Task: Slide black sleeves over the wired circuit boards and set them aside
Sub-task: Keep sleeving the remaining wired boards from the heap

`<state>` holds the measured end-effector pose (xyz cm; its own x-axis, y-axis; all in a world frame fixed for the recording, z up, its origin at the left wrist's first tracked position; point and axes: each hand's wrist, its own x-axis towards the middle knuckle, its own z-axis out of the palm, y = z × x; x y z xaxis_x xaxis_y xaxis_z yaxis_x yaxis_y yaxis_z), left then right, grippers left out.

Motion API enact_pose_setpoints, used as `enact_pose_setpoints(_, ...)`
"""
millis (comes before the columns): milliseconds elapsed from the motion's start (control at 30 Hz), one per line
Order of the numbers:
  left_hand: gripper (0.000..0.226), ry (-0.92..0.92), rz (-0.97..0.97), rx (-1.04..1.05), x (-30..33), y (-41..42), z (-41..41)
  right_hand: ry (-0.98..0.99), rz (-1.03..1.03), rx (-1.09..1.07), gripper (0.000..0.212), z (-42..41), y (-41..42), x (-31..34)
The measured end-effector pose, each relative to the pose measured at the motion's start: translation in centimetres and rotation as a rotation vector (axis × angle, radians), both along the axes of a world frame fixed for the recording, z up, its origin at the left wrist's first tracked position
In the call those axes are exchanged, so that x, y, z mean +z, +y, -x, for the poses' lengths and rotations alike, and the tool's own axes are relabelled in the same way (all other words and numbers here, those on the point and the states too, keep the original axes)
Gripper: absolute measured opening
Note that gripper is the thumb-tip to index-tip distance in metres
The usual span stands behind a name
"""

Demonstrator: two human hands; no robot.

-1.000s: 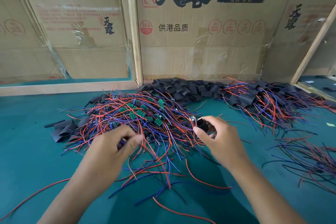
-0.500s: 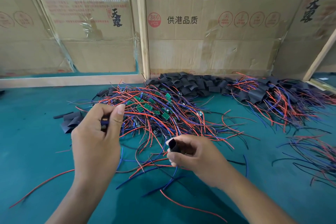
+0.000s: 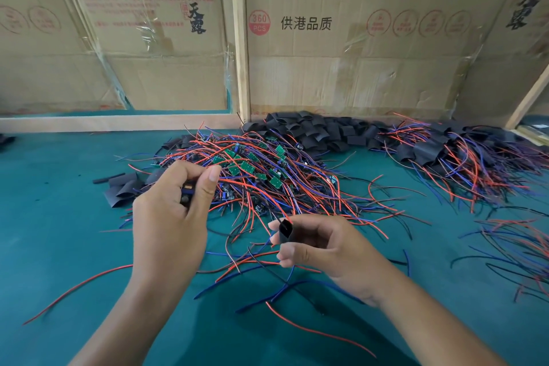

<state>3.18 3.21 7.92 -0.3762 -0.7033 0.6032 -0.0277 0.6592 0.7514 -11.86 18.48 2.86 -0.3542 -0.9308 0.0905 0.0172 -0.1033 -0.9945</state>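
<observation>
Above the green tabletop (image 3: 59, 217), my left hand (image 3: 169, 217) is raised with its back toward me, the thumb and fingers curled round a wired board (image 3: 187, 192) that shows only as a dark part with a coppery band in the gap between them. Its red and blue wires run from my grip off to the right, across the front of the board pile (image 3: 252, 169). My right hand (image 3: 323, 250) sits lower and to the right, well apart from the left. It pinches a black sleeve (image 3: 285, 232) between thumb and fingers, with the sleeve standing nearly upright and its open mouth turned up toward the left hand. The board is not in the sleeve; the two are held apart, the board higher and to the left. Both forearms come in from the bottom edge, converging toward the middle.

Beyond my hands lies the tangle of green boards with red, blue and black wires. Behind it, against the cardboard wall (image 3: 356, 68), is a heap of loose sleeves (image 3: 320, 131). To the right lies a pile of sleeved boards (image 3: 439, 155), and a few flat sleeves (image 3: 124, 187) lie left of my left hand.
</observation>
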Motion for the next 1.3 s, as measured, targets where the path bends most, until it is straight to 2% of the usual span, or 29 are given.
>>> enact_pose_setpoints(233,0.027,-0.054,0.019,-0.025,-0.1,-0.7,-0.2,-0.025,-0.013,0.004,0.032,0.0,0.1,0.2)
enact_pose_setpoints(433,0.026,-0.107,0.075,-0.016,0.0,-0.8,-0.3,-0.040,-0.005,0.014,0.030,0.1,0.2,0.1)
enact_pose_setpoints(700,0.029,-0.134,0.203,-0.089,-0.2,-0.6,-0.1,0.044,-0.024,0.016,0.031,0.2,0.0,0.0)
enact_pose_setpoints(767,0.026,-0.202,0.219,-0.140,-0.5,-0.4,-0.1,0.144,-0.042,-0.012,0.028,0.3,0.0,0.0)
enact_pose_setpoints(833,0.015,-0.353,0.217,-0.206,-0.9,-0.2,-0.1,0.407,-0.073,-0.080,0.020,0.4,0.2,0.2)
enact_pose_setpoints(933,0.039,-0.625,0.319,-0.331,-1.7,0.4,0.0,0.915,-0.108,-0.278,0.023,0.5,0.4,0.2)
enact_pose_setpoints(1000,0.044,-0.701,0.320,-0.431,-1.9,0.9,0.2,1.057,-0.092,-0.335,0.029,0.4,0.4,0.1)
enact_pose_setpoints(1100,0.043,-0.686,0.250,-0.537,-2.1,1.1,0.3,0.961,-0.028,-0.335,0.029,0.1,0.3,0.2)
enact_pose_setpoints(1300,0.041,-0.601,0.214,-0.561,-2.3,0.9,0.5,0.822,0.010,-0.283,0.024,0.0,0.3,0.5)
